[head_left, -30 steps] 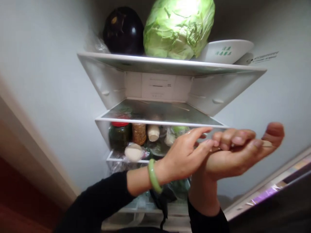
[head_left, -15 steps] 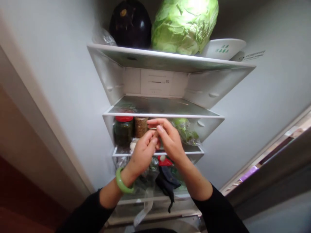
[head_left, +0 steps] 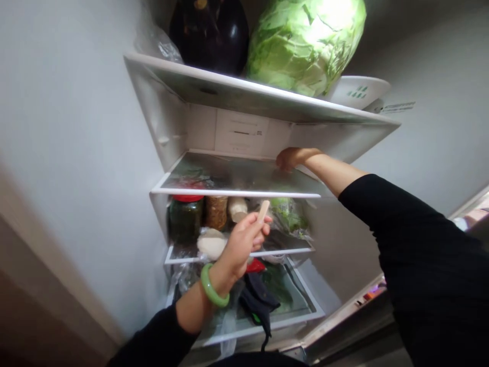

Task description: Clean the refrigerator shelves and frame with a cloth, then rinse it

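I look into an open fridge. My left hand (head_left: 244, 239), with a green bangle on its wrist, is closed on a small flat wooden stick (head_left: 263, 209) in front of the lower shelf. My right hand (head_left: 289, 157) reaches deep over the middle glass shelf (head_left: 229, 176) to the back right corner; its fingers curl there and I cannot make out whether they hold anything. On the top shelf (head_left: 244, 94) sit a dark eggplant (head_left: 214, 33), a wrapped green cabbage (head_left: 305, 43) and a white bowl (head_left: 357, 92).
Under the middle shelf stand a red-lidded jar (head_left: 186, 216), a brown jar (head_left: 216, 211), a pale round bag (head_left: 210, 243) and bagged greens (head_left: 290, 214). Lower down lie dark and red bagged items (head_left: 260, 295). The fridge door edge (head_left: 420, 265) is at the right.
My hands were together in front of the lower shelf; now the right one has reached to the back of the middle shelf and the left one alone holds the stick.
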Tool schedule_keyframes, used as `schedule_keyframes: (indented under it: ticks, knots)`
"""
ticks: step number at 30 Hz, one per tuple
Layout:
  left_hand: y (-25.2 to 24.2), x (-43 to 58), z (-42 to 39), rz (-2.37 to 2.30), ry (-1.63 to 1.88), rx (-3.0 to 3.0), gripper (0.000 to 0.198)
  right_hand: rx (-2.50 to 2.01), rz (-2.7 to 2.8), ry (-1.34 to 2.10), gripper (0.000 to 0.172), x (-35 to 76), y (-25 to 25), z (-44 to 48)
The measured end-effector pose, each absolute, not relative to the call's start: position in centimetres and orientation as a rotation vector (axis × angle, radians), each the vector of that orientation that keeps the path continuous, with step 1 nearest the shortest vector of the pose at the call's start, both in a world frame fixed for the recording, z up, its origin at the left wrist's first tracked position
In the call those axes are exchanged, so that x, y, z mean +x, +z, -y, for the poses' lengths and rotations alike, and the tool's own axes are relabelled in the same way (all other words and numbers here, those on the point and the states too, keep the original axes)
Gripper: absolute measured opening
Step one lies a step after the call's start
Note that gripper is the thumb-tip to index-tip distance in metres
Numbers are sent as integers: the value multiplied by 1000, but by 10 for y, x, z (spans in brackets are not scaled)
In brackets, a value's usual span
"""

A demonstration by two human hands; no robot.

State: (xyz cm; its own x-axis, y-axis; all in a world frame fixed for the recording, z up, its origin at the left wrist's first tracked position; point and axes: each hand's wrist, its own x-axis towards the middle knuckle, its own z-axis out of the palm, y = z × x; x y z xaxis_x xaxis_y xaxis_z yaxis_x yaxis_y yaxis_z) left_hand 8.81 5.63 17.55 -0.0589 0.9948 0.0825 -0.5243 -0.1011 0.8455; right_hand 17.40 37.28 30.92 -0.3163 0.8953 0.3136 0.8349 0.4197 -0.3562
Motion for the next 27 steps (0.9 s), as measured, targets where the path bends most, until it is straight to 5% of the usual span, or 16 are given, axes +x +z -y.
schedule_keyframes:
  ticks: [13,18,27]
  knots:
    - [147,68,-73,-800,1353,897,25,-2345,2206,40,39,211,304,-408]
    - [147,68,-72,-800,1314,925,29,-2148,2779,-73,10,200,309,-395]
    - [161,64,-64,-897,1269,1319,23,-1710,2971,160,33,169,322,-386]
